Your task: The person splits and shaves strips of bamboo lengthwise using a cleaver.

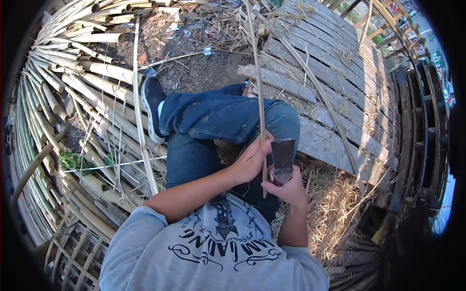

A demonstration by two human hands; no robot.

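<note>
A long, thin bamboo strip (259, 82) runs from the top of the view down over my bent knee, its lower end near my lap. My left hand (253, 159) is closed round the strip just below the knee. My right hand (293, 188) grips a broad-bladed knife (283, 154), its dark, square-ended blade pointing up and away from me. The handle is mostly hidden inside my fingers. My right thumb lies against the lower part of the strip, beside the knife. The blade stands just right of the strip.
Cut bamboo poles (92, 77) are piled along the left. A weathered wooden slat platform (330, 82) lies ahead right, with another strip (310, 72) across it. Straw-like shavings (320, 218) cover the ground at my right. Dark stacked slats (412, 136) stand at the right edge.
</note>
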